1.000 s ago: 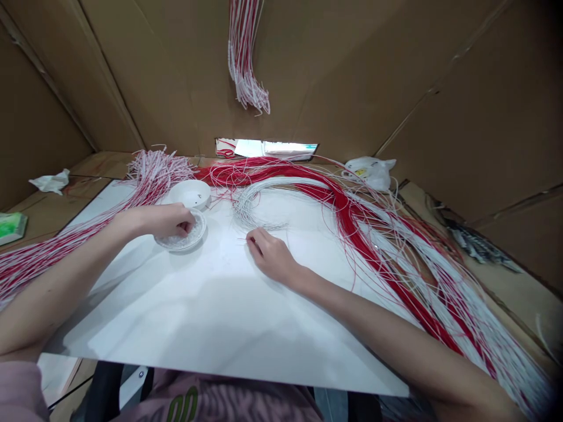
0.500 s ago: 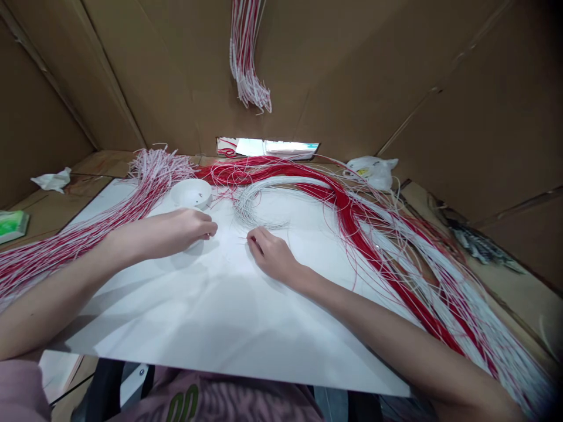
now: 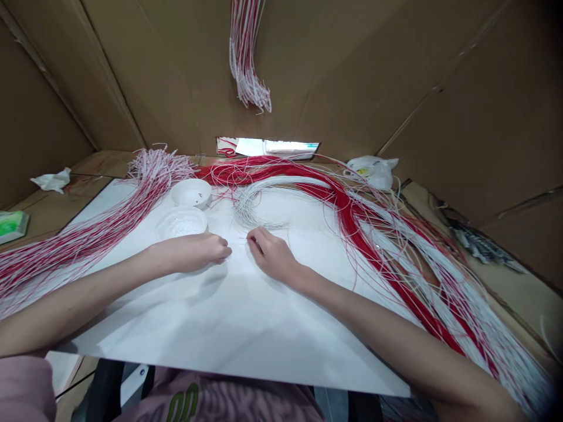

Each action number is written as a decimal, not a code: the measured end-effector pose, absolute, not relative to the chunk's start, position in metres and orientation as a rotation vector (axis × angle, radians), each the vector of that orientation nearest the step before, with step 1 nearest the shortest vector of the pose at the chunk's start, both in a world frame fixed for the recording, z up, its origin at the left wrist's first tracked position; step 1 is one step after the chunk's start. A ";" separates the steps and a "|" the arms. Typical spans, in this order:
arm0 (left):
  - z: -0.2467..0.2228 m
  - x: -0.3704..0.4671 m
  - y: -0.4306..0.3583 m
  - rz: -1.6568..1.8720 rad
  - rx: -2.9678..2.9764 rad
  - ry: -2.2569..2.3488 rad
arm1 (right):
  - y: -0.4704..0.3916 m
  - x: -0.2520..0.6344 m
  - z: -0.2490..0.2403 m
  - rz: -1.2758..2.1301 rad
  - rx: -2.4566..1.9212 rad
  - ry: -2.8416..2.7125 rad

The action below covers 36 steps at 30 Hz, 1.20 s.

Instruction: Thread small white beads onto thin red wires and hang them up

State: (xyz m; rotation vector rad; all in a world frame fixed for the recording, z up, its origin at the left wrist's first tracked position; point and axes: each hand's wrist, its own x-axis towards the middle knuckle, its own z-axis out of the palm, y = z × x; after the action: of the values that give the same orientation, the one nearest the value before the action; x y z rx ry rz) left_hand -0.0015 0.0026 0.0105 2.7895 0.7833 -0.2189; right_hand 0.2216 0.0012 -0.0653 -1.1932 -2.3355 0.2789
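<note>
My right hand [image 3: 273, 255] pinches a thin wire [image 3: 240, 239] whose end points left from the fingertips. Close by on the left is my left hand [image 3: 204, 252], its fingers pressed together at that wire's end. Whatever sits between the left fingertips is too small to make out. Just behind the left wrist stands a white bowl [image 3: 160, 220] of tiny white pieces [image 3: 182, 224]. A second white bowl [image 3: 179, 192] behind it has a few dark specks inside. Beyond my right hand curves a bundle of white wires [image 3: 248, 202].
Red wires [image 3: 347, 211] arc across the back and right of the white board [image 3: 246, 328]. Red-and-white wires [image 3: 109, 231] with white tips lie at left; another bunch [image 3: 246, 64] hangs from the cardboard wall. A plastic bag [image 3: 373, 171] lies at back right, crumpled tissue [image 3: 53, 180] at left.
My left hand has moved right and slightly nearer me, from over the front bowl to beside the right hand. The bowl's white pieces now show. My right hand has stayed put.
</note>
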 end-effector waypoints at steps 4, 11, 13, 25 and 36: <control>0.020 -0.003 0.002 -0.195 2.761 0.794 | 0.001 0.222 -0.065 0.277 -1.195 -2.335; 0.063 -0.041 0.021 0.063 2.706 1.162 | 0.002 0.222 -0.066 0.287 -1.175 -2.337; 0.062 -0.056 0.035 -0.100 2.612 1.315 | 0.002 0.222 -0.066 0.287 -1.174 -2.334; 0.041 -0.070 0.059 -0.424 2.485 1.275 | 0.002 0.222 -0.065 0.301 -1.184 -2.326; 0.046 -0.012 -0.010 -0.152 2.822 0.945 | 0.001 0.221 -0.065 0.296 -1.174 -2.334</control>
State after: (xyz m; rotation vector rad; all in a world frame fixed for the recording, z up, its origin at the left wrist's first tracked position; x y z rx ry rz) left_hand -0.0119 -0.0100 0.0457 2.8225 0.9449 -0.1518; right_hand 0.2211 0.0012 -0.0645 -1.1739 -2.3342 0.2959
